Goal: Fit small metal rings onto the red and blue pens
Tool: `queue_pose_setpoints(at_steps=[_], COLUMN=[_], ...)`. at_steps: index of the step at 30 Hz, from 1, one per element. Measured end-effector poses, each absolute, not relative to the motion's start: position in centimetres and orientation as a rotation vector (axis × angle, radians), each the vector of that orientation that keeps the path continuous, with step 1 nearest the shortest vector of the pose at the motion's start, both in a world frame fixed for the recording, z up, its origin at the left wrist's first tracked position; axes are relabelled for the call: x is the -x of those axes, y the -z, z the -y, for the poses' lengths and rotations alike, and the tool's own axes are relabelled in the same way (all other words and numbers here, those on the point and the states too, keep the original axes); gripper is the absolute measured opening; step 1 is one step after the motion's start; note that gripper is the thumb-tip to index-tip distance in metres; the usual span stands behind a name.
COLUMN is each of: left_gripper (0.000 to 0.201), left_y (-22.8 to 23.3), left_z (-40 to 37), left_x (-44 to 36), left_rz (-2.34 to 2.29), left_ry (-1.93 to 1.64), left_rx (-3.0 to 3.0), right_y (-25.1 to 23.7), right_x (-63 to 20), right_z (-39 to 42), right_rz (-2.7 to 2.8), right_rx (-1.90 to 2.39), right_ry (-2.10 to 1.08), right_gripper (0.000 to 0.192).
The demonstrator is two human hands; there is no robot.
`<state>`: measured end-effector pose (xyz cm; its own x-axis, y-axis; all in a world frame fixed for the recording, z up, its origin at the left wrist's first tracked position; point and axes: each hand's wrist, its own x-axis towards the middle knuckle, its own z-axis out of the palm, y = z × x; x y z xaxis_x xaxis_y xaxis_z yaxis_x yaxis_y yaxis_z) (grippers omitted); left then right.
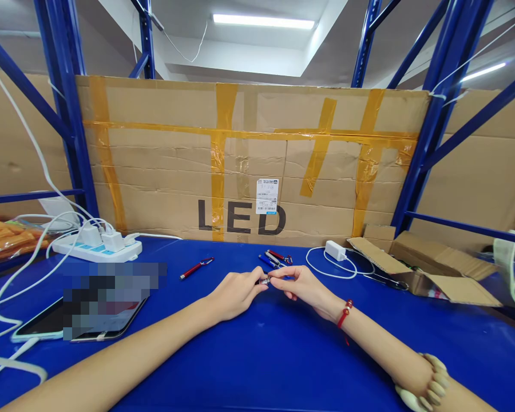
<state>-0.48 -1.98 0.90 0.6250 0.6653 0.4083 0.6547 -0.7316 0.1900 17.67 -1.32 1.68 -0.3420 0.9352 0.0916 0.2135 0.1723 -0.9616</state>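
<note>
My left hand and my right hand meet above the middle of the blue table. Between their fingertips is a small silvery metal piece, mostly hidden by the fingers. The left thumb and fingers close around it from one side, while the right thumb and index finger pinch its other end. Just behind the hands lie a blue pen-like tube and a red pen-like tube with metal parts. Another slim red tube with a metal clip lies apart, to the left.
At left are a white power strip with cables, phones and bagged orange items. A white charger and an open cardboard box sit at right. A large taped carton stands behind, between blue rack posts.
</note>
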Motion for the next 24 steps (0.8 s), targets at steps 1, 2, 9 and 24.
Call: queue_pose_setpoints(at_steps=[1,2,9,24], left_gripper=[0.011,0.011,0.013,0.020], left_y=[-0.9,-0.9,-0.9,-1.3], left_z=[2.0,2.0,2.0,2.3], left_x=[0.5,0.5,0.5,0.5], left_rz=[-1.143,-1.145,-1.167,-1.184], left_ry=[-0.719,-0.719,-0.688,-0.666], left_rx=[-2.813,-2.812,-2.821,-2.780], right_y=[-1.8,-1.8,-1.8,-1.3], right_x=[-17.6,-17.6,-17.7,-17.8], right_z=[1.4,1.4,1.3,0.5], right_rz=[1.701,1.702,1.728,1.813], right_rx=[1.101,1.098,1.055,0.977], right_ry=[-1.218,-1.219,-1.219,-1.036], right_gripper=[0.040,0.040,0.037,0.036])
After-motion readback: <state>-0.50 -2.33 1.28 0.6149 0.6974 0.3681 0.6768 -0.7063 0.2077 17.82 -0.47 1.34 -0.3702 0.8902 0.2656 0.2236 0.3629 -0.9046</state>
